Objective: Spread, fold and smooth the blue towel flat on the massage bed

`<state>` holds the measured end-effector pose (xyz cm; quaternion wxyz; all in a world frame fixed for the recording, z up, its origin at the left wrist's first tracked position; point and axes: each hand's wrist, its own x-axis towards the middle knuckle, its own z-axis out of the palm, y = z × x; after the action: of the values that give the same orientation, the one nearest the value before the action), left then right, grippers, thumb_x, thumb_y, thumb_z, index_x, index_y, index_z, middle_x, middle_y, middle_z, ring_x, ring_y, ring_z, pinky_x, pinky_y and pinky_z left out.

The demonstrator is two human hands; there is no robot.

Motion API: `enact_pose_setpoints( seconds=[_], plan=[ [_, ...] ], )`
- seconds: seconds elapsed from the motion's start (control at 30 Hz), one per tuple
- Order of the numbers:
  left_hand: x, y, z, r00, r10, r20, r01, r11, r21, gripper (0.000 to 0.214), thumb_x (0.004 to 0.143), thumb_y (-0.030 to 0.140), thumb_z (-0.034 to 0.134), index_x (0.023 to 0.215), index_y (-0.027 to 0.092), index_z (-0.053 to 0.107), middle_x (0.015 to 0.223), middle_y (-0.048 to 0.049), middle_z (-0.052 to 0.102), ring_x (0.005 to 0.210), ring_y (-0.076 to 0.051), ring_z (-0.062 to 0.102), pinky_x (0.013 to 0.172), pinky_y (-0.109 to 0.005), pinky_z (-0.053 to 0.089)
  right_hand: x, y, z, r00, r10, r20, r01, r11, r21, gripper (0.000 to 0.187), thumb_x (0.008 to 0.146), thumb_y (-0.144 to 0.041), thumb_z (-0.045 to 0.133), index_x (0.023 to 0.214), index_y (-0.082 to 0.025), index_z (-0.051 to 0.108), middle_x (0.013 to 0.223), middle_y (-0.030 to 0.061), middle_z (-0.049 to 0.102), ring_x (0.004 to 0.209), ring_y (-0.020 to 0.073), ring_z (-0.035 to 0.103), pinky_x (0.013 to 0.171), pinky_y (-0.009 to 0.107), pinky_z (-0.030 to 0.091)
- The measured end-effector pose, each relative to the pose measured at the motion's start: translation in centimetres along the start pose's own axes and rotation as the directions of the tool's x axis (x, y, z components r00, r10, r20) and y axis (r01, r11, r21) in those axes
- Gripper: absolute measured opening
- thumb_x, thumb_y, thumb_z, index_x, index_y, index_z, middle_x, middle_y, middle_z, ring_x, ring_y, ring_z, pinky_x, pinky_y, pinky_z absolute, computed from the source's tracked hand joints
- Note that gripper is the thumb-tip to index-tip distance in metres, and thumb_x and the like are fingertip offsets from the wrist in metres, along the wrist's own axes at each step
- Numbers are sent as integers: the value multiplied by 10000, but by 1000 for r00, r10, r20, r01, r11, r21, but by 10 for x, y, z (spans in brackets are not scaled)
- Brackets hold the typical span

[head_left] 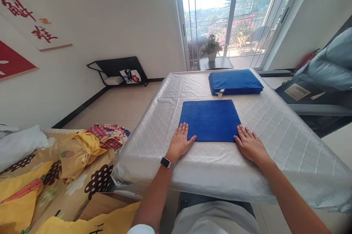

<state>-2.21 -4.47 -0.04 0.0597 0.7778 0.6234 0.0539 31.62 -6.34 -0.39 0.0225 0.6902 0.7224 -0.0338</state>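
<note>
A flat blue cloth mat (211, 119) lies on the silver quilted table cover (220, 162) in front of me. My left hand (180, 140) rests flat at its near left corner, fingers stretched forward and thumb over the near edge. At the near right corner my right hand (249, 143) lies flat, its fingers slightly apart, touching the edge. Neither hand grips anything. Farther back on the table sits a neat stack of similar blue cloths (236, 81), with a small white tag (220, 92) at its near left corner. A watch (165, 162) is on my left wrist.
To the left is a bed (101, 181) with clothes (108, 135) and a white pillow (22, 147). A chair (216, 63) with a potted plant (212, 47) stands beyond the table by the glass door. At right, a dark seat holds a grey bundle (327, 61).
</note>
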Motion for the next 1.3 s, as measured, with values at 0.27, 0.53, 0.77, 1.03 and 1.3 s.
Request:
enact_pose_setpoints(
  seconds=[0.27, 0.53, 0.77, 1.03, 1.3],
  plan=[
    [0, -2, 2, 1000, 17, -12, -17, 1000, 24, 837, 1043, 651, 239, 1636, 60, 217, 1705, -158, 167, 1590, -268, 139, 1297, -444, 161, 17, -4, -32, 997, -36, 71, 39, 999, -38, 680, 1062, -471, 193, 1658, -153, 274, 1709, 55, 203, 1571, 284, 209, 1270, 507, 196],
    [0, -3, 3, 1000, 25, -13, -25, 999, 30, 814, 1042, 639, 265, 1644, 94, 203, 1704, -153, 177, 1588, -272, 150, 1292, -463, 176, 61, -5, -35, 997, -69, -25, 69, 998, -6, 697, 1063, -507, 165, 1657, -159, 277, 1707, 86, 216, 1573, 290, 201, 1267, 530, 178],
    [-1, -3, 4, 1000, 15, -12, -15, 999, 39, 831, 1040, 659, 231, 1646, 91, 193, 1711, -146, 165, 1590, -265, 139, 1295, -449, 174, 70, -8, -4, 1000, 16, -24, -14, 996, 84, 719, 1064, -495, 143, 1666, -108, 210, 1720, 88, 158, 1585, 278, 148, 1277, 501, 157],
    [-1, -6, -3, 999, -2, 50, -1, 998, 60, 857, 1041, 678, 193, 1642, 67, 197, 1708, -156, 155, 1589, -267, 143, 1292, -440, 176, 71, -6, -2, 999, 3, -37, 1, 994, 109, 713, 1065, -499, 157, 1665, -120, 226, 1717, 86, 174, 1582, 273, 163, 1277, 503, 152],
    [46, 70, -23, 964, 266, -2, -266, 963, 38, 786, 1065, 620, 139, 1603, 82, 335, 1681, -155, 274, 1570, -241, 235, 1275, -395, 232, 69, -7, -2, 998, -2, -69, 9, 995, 99, 711, 1062, -474, 168, 1653, -87, 249, 1708, 110, 200, 1575, 276, 192, 1277, 500, 155]
  ],
)
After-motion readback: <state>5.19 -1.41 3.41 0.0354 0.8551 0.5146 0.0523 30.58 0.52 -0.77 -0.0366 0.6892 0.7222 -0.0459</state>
